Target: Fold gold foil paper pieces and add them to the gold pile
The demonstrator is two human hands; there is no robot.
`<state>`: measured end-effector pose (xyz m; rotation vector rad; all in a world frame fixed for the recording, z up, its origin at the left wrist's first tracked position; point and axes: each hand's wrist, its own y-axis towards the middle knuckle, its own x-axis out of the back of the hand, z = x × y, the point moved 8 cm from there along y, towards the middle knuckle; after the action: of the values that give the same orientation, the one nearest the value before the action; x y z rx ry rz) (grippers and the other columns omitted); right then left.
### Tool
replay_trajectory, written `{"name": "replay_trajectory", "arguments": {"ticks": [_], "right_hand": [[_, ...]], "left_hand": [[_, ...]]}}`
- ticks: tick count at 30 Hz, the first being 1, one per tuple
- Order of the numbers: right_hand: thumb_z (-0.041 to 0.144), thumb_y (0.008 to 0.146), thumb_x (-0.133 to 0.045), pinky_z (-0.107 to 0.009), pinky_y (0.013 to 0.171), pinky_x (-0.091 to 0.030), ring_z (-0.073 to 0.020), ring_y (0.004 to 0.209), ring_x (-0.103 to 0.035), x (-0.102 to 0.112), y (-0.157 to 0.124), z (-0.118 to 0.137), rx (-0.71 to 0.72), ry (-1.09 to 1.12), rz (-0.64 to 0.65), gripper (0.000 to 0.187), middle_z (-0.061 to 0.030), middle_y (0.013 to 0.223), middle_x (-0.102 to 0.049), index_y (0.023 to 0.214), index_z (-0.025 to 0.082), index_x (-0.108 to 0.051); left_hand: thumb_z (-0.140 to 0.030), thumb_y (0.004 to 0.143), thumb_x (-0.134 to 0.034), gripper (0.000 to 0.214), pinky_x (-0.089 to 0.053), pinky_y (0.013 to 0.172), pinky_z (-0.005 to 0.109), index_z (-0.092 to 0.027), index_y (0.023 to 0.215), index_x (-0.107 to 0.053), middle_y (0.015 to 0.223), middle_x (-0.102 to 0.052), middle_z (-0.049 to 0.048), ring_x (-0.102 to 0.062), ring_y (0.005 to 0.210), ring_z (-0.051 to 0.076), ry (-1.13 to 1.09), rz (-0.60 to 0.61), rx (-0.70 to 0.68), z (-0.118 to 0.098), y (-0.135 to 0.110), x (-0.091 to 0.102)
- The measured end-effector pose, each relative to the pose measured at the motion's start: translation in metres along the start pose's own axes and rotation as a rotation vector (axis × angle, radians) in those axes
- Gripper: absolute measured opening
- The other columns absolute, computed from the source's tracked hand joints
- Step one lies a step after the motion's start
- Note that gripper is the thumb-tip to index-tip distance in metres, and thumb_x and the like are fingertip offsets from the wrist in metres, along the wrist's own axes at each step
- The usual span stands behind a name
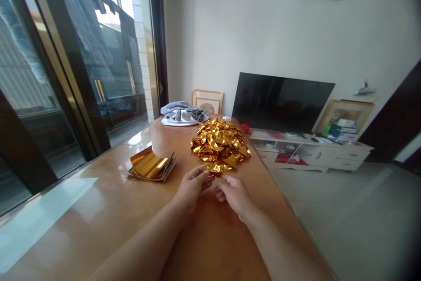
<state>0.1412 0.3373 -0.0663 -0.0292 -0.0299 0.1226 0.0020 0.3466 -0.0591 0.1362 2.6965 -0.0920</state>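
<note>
A heap of folded gold foil papers lies on the wooden table in front of me. At its near edge, one folded gold foil paper is between my two hands. My left hand has its thumb and forefinger pinched at the left end of this piece. My right hand pinches at the right end with its fingers curled in. The fingertips partly hide the piece's lower edge. To the left rests a stack of flat gold foil sheets, its top sheet curling up.
The wooden table runs away from me, its right edge close to my right arm. Bundled cloth and picture frames are at its far end. A pale sheet lies at left, beside glass doors. A television and low cabinet stand beyond.
</note>
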Motion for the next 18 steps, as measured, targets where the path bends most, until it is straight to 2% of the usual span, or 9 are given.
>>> {"name": "replay_trajectory", "arguments": {"ticks": [5,13,18], "right_hand": [[0.025,0.082,-0.055,-0.024,0.056,-0.049,-0.0128,0.060,-0.061,0.001,-0.001,0.004,-0.006,-0.008,0.005,0.036,-0.0015,0.073,-0.066,0.115,0.017,-0.067],[0.030,0.083,-0.057,-0.025,0.060,-0.052,-0.0149,0.068,-0.063,0.026,0.000,0.018,0.120,0.084,-0.173,0.034,-0.0061,0.083,-0.070,0.112,0.015,-0.067],[0.046,0.086,-0.058,-0.024,0.053,-0.049,-0.0141,0.059,-0.060,0.038,0.000,0.015,0.091,0.118,-0.279,0.033,-0.0070,0.076,-0.069,0.092,0.015,-0.064]], "left_hand": [[-0.035,0.079,-0.075,0.048,-0.048,0.092,0.035,-0.019,0.124,-0.065,0.115,-0.071,0.0122,-0.067,0.099,0.021,0.042,0.023,-0.034,-0.002,0.001,0.000],[-0.036,0.076,-0.077,0.051,-0.047,0.088,0.033,-0.018,0.122,-0.068,0.112,-0.072,0.0124,-0.065,0.098,0.021,0.124,0.019,-0.101,-0.013,-0.001,-0.004],[-0.035,0.078,-0.073,0.048,-0.046,0.086,0.032,-0.015,0.122,-0.068,0.111,-0.072,0.0127,-0.065,0.098,0.021,0.190,0.003,-0.147,-0.016,-0.001,-0.005]]}}
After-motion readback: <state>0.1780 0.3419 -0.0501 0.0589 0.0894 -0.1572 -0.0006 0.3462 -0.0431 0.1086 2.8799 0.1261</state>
